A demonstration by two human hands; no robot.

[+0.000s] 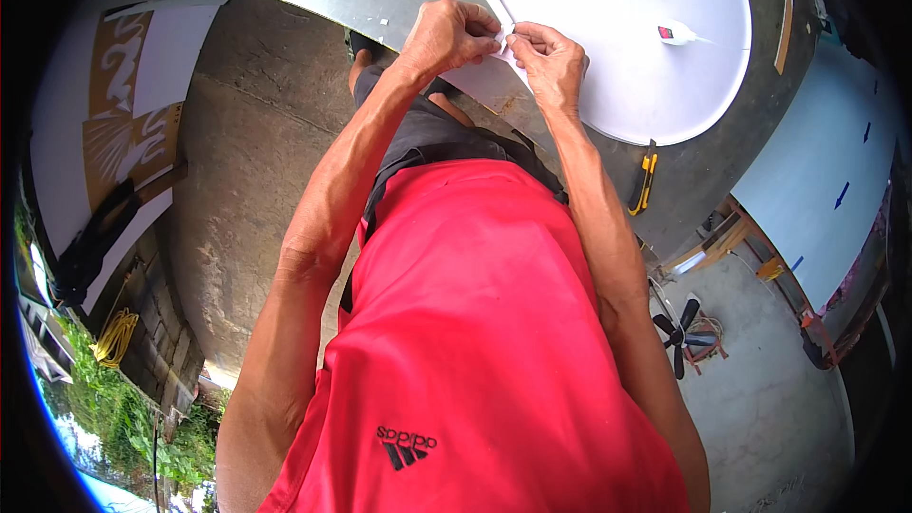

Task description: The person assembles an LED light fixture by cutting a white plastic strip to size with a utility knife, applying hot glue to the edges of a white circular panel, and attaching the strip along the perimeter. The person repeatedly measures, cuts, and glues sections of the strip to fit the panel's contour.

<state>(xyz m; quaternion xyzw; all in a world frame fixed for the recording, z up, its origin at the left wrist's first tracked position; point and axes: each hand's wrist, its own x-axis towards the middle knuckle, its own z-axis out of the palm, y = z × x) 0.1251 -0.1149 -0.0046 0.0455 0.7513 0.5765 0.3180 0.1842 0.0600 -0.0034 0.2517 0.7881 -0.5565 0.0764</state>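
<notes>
At the edge of a grey table (703, 166), a person in a red shirt (475, 304) holds a thin white strip (499, 8) along a rounded white panel (627, 66) — fingers of the left hand (448, 36) and right hand (549, 62) pinched on it, hiding part of it. A small white bottle (676, 33) lies on the panel, a yellow cutter (646, 176) just beside its curved rim. Farther off: concrete floor (256, 114), a dark-bladed fan (679, 332), a pale blue sheet (807, 171) at right, brown-and-white boards (133, 147) at left — and greenery (114, 408) beyond.
</notes>
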